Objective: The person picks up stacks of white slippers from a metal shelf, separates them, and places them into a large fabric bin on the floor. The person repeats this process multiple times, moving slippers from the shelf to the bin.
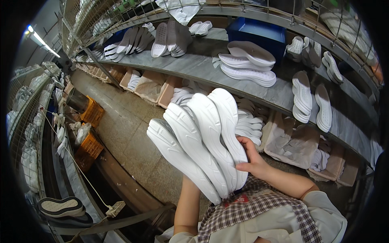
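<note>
A fanned stack of several white shoe soles (202, 137) rests against my chest, tread sides facing up. My right hand (253, 160) grips the rightmost sole of the stack from the right, thumb on its edge. Only my left forearm (188, 206) shows, reaching up under the stack; my left hand is hidden behind the soles. A grey metal shelf (194, 65) runs across in front of me with more white soles lying on it.
On the shelf sit a pile of white soles (249, 65), a blue bin (257, 32) and single soles (302, 97). Beige boxes (150, 87) of soles stand under it. Orange crates (92, 114) line the floor aisle at left. A dark-edged sole (60, 206) lies at lower left.
</note>
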Tool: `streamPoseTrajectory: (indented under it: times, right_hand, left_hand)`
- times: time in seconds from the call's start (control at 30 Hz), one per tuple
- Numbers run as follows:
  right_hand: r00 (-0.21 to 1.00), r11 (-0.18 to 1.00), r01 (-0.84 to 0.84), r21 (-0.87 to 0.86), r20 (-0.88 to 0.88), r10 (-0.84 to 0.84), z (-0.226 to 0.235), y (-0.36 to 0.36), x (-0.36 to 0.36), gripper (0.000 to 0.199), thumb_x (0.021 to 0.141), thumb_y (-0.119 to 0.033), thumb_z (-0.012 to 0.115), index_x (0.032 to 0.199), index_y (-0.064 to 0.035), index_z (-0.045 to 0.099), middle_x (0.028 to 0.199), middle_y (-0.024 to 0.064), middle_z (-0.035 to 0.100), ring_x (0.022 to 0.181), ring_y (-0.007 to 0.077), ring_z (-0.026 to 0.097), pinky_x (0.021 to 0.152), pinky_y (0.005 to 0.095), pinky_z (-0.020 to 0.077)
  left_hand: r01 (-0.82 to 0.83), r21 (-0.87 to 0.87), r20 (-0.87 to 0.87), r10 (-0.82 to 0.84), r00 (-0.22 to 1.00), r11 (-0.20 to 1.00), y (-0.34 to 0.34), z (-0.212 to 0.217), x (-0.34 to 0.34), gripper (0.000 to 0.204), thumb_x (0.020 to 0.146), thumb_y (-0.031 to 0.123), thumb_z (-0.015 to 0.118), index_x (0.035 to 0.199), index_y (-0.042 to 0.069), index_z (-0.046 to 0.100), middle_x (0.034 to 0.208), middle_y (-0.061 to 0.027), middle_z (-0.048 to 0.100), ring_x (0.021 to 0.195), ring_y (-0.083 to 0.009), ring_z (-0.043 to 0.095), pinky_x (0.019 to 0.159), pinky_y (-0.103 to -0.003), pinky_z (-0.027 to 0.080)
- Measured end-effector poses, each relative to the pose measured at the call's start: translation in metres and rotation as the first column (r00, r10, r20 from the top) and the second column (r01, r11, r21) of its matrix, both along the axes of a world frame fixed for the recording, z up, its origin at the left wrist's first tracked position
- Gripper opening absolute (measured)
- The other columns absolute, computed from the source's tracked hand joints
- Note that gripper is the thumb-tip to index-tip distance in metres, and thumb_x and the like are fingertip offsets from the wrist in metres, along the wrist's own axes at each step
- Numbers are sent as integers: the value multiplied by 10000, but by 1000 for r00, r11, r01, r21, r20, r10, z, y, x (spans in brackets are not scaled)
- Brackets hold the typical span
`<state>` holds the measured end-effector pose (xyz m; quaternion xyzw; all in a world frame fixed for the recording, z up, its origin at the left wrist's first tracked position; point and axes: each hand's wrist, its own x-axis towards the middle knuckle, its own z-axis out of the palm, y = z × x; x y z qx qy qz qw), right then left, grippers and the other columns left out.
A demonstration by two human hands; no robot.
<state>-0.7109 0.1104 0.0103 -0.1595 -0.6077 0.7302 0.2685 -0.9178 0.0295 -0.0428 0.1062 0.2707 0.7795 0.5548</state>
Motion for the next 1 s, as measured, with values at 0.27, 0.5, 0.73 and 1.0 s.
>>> streamPoseTrajectory:
  times: [0.27, 0.5, 0.73, 1.0]
  right_hand:
    - [971, 957, -16, 291, 232, -54, 0, 21, -7, 994, 668, -326, 805, 1405, 21, 234, 1359, 220, 312, 1302, 339, 271, 1085, 404, 217]
    - [956, 874, -17, 485, 263, -127, 6, 27, -2, 1021, 601, -355, 845, 1365, 19, 280, 1333, 214, 328, 1277, 349, 301, 1069, 397, 249]
    - [963, 823, -25, 567, 234, -132, 5, 36, 2, 989, 590, -362, 850, 1326, 24, 313, 1307, 213, 339, 1268, 352, 306, 1062, 399, 259]
    - [951, 574, 44, 817, 142, -275, -17, 57, -5, 1052, 564, -342, 865, 1371, -7, 279, 1400, 217, 272, 1322, 373, 243, 1072, 455, 247]
  left_hand:
    - [30, 20, 4, -30, 1000, 999, 2, 2, -1, 570, 924, 341, 467, 1363, -4, 350, 1325, -176, 465, 1190, -307, 493, 995, -432, 420]
    - [51, 29, 15, -51, 999, 998, 5, 4, -2, 562, 927, 322, 467, 1363, -11, 346, 1326, -182, 462, 1190, -311, 492, 996, -435, 418]
    - [89, 14, 31, -90, 995, 996, 3, 1, 3, 555, 929, 303, 467, 1363, -19, 343, 1327, -189, 459, 1190, -316, 490, 996, -439, 417]
    - [131, 8, 81, -131, 988, 991, -2, -5, 15, 546, 931, 281, 467, 1363, -27, 338, 1327, -196, 455, 1190, -321, 488, 997, -442, 415]
